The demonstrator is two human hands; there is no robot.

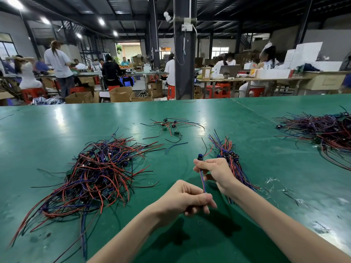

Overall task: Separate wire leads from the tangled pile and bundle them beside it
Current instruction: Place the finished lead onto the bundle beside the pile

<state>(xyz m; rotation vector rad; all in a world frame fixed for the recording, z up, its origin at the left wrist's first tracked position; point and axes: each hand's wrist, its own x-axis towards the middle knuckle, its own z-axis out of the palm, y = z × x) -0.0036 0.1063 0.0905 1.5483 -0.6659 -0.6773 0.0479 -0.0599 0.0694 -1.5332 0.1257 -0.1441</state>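
Note:
A big tangled pile [95, 173] of red, blue and black wire leads lies on the green table [57, 120] to my left. To the right of it lies a straighter bundle [229, 158] of leads with blue connectors. Between them I hold a single wire lead [202, 179] stretched taut above the table. My right hand [214, 170] grips its upper end just under the blue connector. My left hand [187, 199] pinches its lower end between thumb and fingers.
A small scatter of leads [171, 126] lies farther back in the middle. Another large wire heap [326, 133] spreads at the right edge. Bits of clear plastic scrap [273, 180] lie right of the bundle. People work at benches beyond the table's far edge.

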